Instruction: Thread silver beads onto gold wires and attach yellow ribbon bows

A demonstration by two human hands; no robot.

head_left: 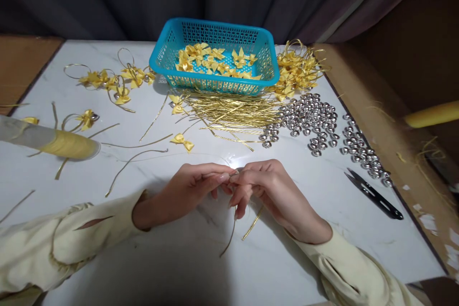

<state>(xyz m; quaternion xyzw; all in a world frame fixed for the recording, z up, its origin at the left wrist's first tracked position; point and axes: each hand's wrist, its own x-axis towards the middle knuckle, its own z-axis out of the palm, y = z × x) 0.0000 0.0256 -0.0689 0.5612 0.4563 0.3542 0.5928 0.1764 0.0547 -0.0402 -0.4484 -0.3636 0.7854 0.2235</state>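
Observation:
My left hand (191,189) and my right hand (276,191) meet over the middle of the white table, thumbs and fingertips pinched together. Between them is a gold cord (254,224), its two ends hanging below my right hand; the pinched part is mostly hidden by fingers. A thin thread runs from the left towards my fingertips. Just beyond my left hand lies a yellow ribbon bow (182,142). Loose gold cords (236,112) form a pile beyond both hands. Silver heart-like beads (311,117) are spread to the right of it.
A blue basket (215,79) holding yellow bows stands at the back. Finished-looking bow loops lie left (134,75) and right (297,69) of it. A yellow thread spool (71,144) lies at left. Black thread snips (376,196) rest near the table's right edge.

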